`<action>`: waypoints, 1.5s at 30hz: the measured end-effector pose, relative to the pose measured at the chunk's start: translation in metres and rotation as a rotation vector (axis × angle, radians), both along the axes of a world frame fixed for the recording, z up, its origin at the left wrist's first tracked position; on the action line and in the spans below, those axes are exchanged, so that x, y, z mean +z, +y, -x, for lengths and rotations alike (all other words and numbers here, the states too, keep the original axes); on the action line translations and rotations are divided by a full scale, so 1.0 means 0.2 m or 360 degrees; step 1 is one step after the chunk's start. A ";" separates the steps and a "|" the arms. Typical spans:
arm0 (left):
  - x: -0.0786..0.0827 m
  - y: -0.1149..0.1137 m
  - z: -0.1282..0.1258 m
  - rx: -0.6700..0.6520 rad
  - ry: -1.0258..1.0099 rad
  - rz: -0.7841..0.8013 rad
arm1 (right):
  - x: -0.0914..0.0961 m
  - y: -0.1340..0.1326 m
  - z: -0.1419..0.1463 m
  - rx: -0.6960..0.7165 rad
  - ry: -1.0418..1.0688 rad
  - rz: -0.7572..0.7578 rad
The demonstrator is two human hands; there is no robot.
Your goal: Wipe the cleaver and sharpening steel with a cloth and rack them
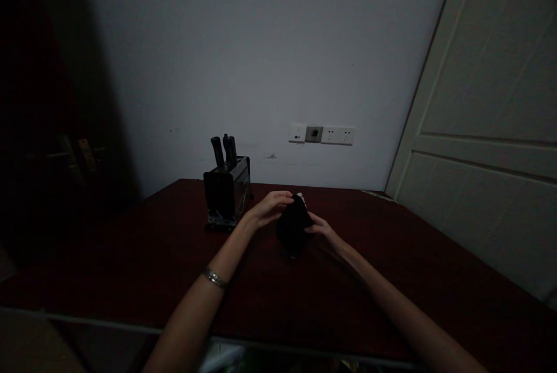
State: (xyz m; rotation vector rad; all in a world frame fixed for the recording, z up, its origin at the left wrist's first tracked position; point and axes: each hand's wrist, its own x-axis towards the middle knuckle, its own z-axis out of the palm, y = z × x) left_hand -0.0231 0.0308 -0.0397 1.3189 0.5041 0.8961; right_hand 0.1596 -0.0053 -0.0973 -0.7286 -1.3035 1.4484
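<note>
Head view records left hand (270, 207) and right hand (321, 227) gripping one dark, indistinct black item (291, 227) above the red-brown tabletop (348, 297), knife block (220, 196) near the left wrist, wall sockets (338, 136) behind.

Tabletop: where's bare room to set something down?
Free: tabletop between right forearm and pale panelled door; also, dimly lit, left of left forearm, nearer than black holder. Crowded: middle, where left hand and right hand hold a black object, with the holder close by.
</note>
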 end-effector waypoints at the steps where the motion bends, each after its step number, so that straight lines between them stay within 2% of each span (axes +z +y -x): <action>1: 0.01 0.00 0.01 0.0066 -0.0050 0.0000 | 0.00 0.00 0.01 0.0055 -0.0037 0.0032; 3: 0.03 0.00 0.03 0.0201 -0.0080 -0.0033 | -0.02 0.01 0.00 0.0137 -0.0126 0.0121; 5: 0.04 0.02 0.04 0.0354 0.0008 -0.0083 | -0.02 0.01 -0.04 0.0120 -0.0187 0.0217; 9: 0.00 0.12 0.05 0.0736 0.0368 -0.0241 | -0.01 0.01 -0.17 -0.0071 -0.0061 0.0437; 12: -0.07 0.18 -0.02 0.0812 0.0668 -0.0399 | 0.00 0.01 -0.30 -0.0253 0.0050 0.0718; 14: -0.12 0.20 -0.10 0.0740 0.0772 -0.0424 | 0.00 0.02 -0.39 -0.0370 0.0011 0.0796; 19: -0.25 0.12 -0.38 0.0525 0.0893 -0.0476 | 0.01 -0.03 -0.65 -0.0591 -0.0367 0.0592; 24: -0.28 -0.05 -0.66 0.0018 0.1045 -0.0630 | 0.03 -0.12 -0.95 -0.0759 -0.0808 0.0474; 29: -0.30 -0.17 -0.89 -0.0128 0.1211 -0.1066 | 0.03 -0.20 -1.22 -0.0858 -0.1299 0.0285; 32: -0.33 -0.24 -0.99 -0.0277 0.1352 -0.1344 | 0.00 -0.24 -1.36 -0.0964 -0.1557 0.0150; 34: -0.35 -0.28 -1.04 -0.0298 0.1514 -0.1565 | -0.03 -0.28 -1.43 -0.1012 -0.1678 0.0055; 37: -0.36 -0.34 -1.08 -0.0126 0.1531 -0.2072 | -0.08 -0.32 -1.50 -0.0997 -0.1899 -0.0117; 40: -0.37 -0.37 -1.10 -0.0112 0.1182 -0.2586 | -0.09 -0.37 -1.50 -0.1060 -0.2250 -0.0302; 43: -0.39 -0.39 -1.09 -0.0331 0.0889 -0.2807 | -0.09 -0.42 -1.45 -0.1144 -0.2547 -0.0478; 45: -0.40 -0.39 -1.08 -0.0443 0.0849 -0.2796 | -0.11 -0.46 -1.40 -0.1031 -0.2585 -0.0555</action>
